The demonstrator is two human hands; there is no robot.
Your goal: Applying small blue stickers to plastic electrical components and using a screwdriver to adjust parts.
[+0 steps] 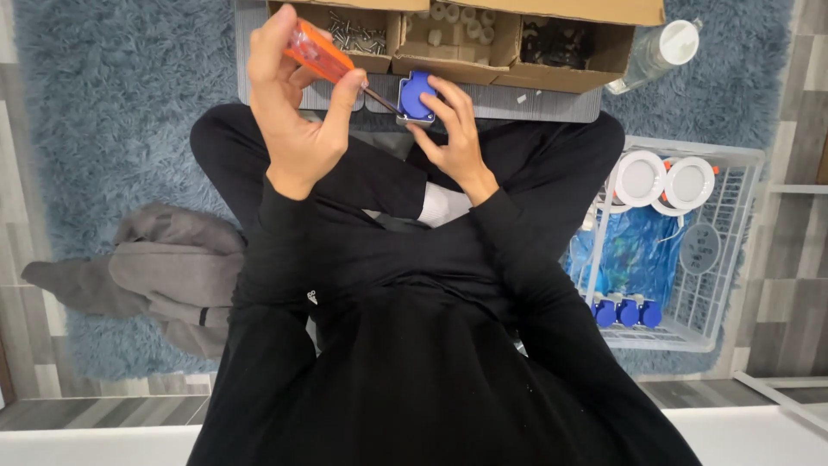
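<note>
I sit cross-legged in black clothes on a rug. My left hand (pixel 293 129) grips a screwdriver with an orange handle (pixel 319 53). Its dark shaft slants down to the right, and its tip meets a small blue and grey socket part (pixel 415 95). My right hand (pixel 453 138) holds that part from the right and below, with the fingers curled round it. Both hands are raised in front of my knees, just before a cardboard box (pixel 448 65).
The box has compartments holding metal screws (pixel 358 34), white pieces (pixel 457 26) and black pieces (pixel 556 43). A clear bottle (pixel 660 52) lies to its right. A white wire basket (pixel 733 224) holds round white lamps (pixel 664 181), a blue bag (pixel 634 255) and blue sockets (pixel 628 312). A grey garment (pixel 164 272) lies on the left.
</note>
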